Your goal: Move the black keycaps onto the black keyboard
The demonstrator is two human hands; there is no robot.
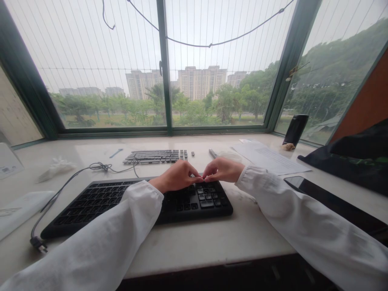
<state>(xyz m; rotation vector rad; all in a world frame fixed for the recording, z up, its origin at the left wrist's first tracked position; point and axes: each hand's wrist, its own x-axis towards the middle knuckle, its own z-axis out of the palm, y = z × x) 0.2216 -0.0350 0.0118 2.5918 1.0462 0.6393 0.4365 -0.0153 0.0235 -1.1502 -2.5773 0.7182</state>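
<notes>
White sleeves (100, 242) frame my left hand (178, 176) and right hand (222, 169), which meet over the far edge of the black keyboard (182, 198) on the counter (188, 246). Thumbs and fingers draw close; whether they've closed on a keycap, I can't tell. I seem to be working at one key; next calls for light, even fingertip pressure.

Between the keyboard (194, 202) and the counter's (194, 246) front edge I have a bare strip, crossed at its left by my left sleeve (121, 230). Loose keys (156, 156) block the middle beyond; behind them, room runs along the far edge. The cable (99, 166) bars my left, papers (269, 157) the far right, my right sleeve (281, 206) the near right.
</notes>
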